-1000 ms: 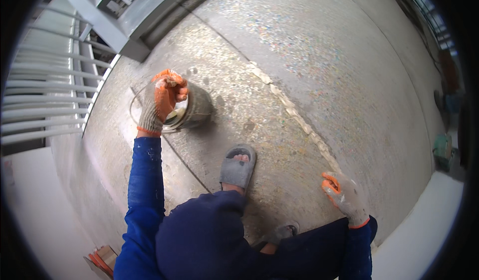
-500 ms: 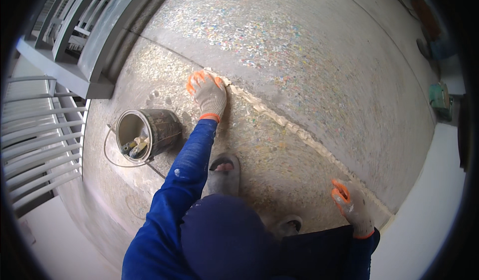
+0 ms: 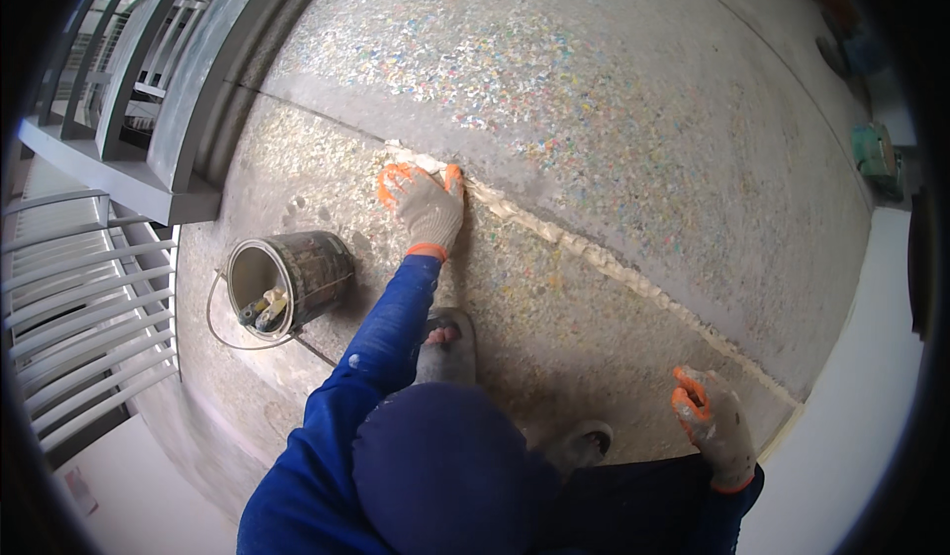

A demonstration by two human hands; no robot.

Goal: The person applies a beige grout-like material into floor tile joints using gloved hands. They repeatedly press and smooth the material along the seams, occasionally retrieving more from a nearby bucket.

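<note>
A rough cream strip of what looks like putty (image 3: 594, 253) runs diagonally along a seam in the speckled floor. At its far left end is my left hand (image 3: 427, 209), in a pale knit glove with orange-coated fingers. Its fingers bend down to the strip, with the thumb spread apart on the other side; the fingertips are partly hidden. My right hand (image 3: 714, 426), gloved alike, hovers at the lower right, near the strip's near end. Its fingers are curled in, and whatever they hold, if anything, is out of sight.
Left of my left arm a stained metal bucket (image 3: 322, 273) lies tipped on its side, several tools (image 3: 265, 310) inside. White railings (image 3: 89, 278) and a grey metal frame (image 3: 183, 174) border the left. A green object (image 3: 875, 162) stands far right by the white wall (image 3: 861, 357). My sandals (image 3: 450, 357) are below.
My left hand has slid right and slightly nearer along the strip, its thumb now apart from the fingers, exposing the strip's far end. My right hand stays curled. The view has shifted slightly.
</note>
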